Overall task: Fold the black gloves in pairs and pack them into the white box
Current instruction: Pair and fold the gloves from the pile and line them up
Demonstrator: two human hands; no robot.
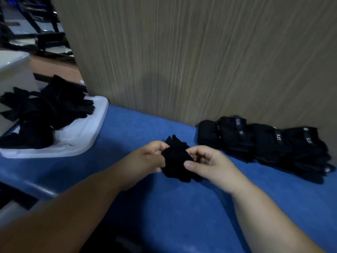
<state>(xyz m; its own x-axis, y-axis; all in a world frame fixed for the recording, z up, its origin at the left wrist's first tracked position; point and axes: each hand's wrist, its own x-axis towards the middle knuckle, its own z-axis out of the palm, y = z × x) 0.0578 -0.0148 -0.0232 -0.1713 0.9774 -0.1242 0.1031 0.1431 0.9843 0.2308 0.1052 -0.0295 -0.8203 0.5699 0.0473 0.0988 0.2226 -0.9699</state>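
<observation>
Head view. Folded black gloves (264,145) lie in a row on the blue table surface (182,207) at the foot of the wood-grain panel (182,61), the row running left to right; each bears a dark band with pale lettering that appears to read "STS", turned on its side and too blurred to be certain. At centre, a bunched black glove bundle (175,161) is held just above the blue surface, long axis running from far to near, with the glove finger ends pointing away at the far end. The left hand (149,157) grips its left edge with curled fingers; the right hand (206,161) pinches its right edge between thumb and fingers. At left, loose black gloves (45,110) are heaped in the shallow white box (91,132), well apart from the bundle
</observation>
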